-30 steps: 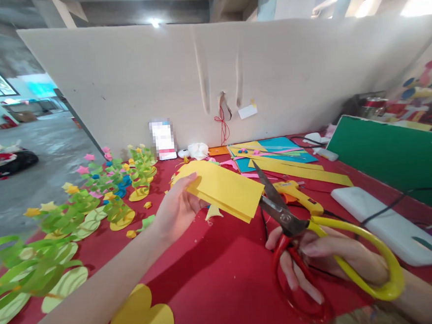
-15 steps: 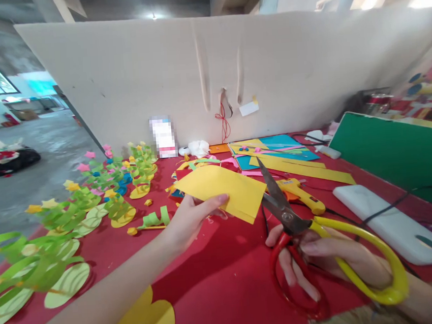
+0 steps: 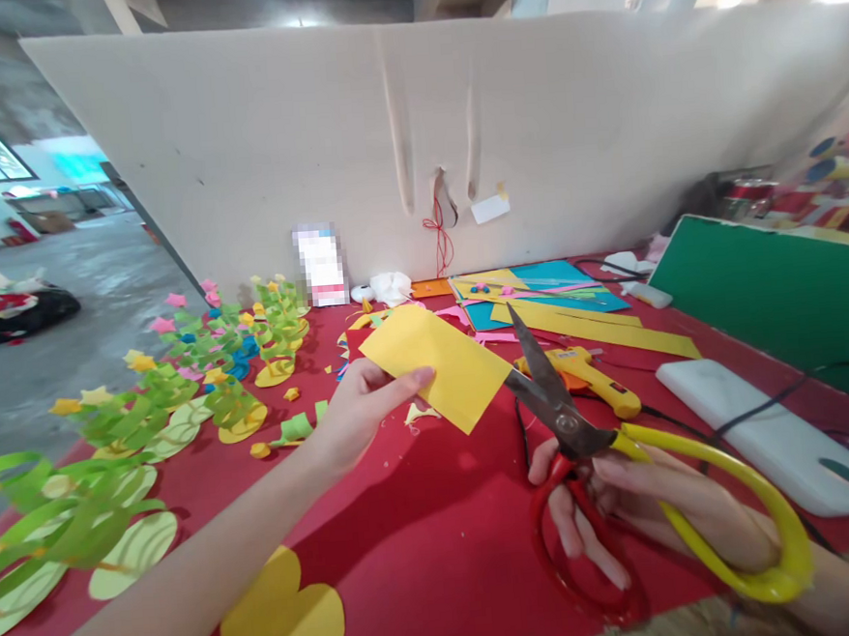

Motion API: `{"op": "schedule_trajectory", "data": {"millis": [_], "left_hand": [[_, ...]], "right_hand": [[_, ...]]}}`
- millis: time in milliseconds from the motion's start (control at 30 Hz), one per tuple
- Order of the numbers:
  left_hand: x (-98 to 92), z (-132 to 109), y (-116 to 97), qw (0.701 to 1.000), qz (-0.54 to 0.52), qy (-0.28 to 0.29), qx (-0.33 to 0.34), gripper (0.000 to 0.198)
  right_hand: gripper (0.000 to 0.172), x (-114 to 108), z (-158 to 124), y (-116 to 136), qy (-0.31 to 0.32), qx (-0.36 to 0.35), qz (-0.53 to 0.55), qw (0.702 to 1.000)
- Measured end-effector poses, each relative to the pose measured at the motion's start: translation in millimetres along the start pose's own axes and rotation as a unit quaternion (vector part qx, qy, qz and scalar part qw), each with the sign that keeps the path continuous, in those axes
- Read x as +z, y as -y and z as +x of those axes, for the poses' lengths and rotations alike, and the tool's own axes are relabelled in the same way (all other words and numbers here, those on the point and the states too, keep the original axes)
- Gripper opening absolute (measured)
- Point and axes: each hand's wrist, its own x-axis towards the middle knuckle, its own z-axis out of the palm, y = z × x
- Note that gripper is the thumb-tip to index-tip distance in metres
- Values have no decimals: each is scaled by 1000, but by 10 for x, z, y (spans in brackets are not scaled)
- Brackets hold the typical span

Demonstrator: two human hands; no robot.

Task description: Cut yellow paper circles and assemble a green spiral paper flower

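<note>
My left hand [image 3: 372, 399] pinches a piece of yellow paper [image 3: 453, 369] by its left side, thumb on top, above the red tabletop [image 3: 425, 531]. In my right hand [image 3: 670, 495] are scissors [image 3: 567, 424] with one red and one yellow handle. Their blades stand apart, and the lower blade's tip is at the paper's right corner; whether it overlaps the paper I cannot tell. A small pale yellow scrap [image 3: 421, 413] lies below the paper. Near my left forearm rests a yellow cutout with rounded lobes [image 3: 292, 613].
Green paper spirals topped with stars [image 3: 160, 395] stand along the left. A yellow glue gun [image 3: 596, 383] lies behind the scissors, with yellow paper strips [image 3: 600, 330] and blue sheets [image 3: 553, 280] farther back. At right are a white power bank-like slab [image 3: 767, 439] and a green board [image 3: 779, 303].
The yellow paper has turned and now faces me flatter, with my left hand slightly shifted. A small pale scrap shows on the table below it. The scissors stay parted.
</note>
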Motion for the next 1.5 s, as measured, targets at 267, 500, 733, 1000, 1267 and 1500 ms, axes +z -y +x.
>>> {"op": "schedule_trajectory", "data": {"millis": [267,500,733,1000,1267,1500], "left_hand": [[-32,-12,3,999,50,13,4,15],[-52,4,-11,997,81,16,12,15],[-93,3,-10,995,101,6,8,10],[-78,-13,-29,994,105,14,2,14],[20,-66,31,991,123,50,-24,16],[36,-86,80,988,147,31,-29,19]], "right_hand": [[35,36,7,18,-10,2,15,1000],[36,32,-10,-8,-39,33,20,999],[32,95,-26,32,-53,68,-2,996],[26,119,12,17,-11,45,26,999],[26,93,16,-61,2,27,45,999],[37,164,32,-49,-51,56,0,997]]}}
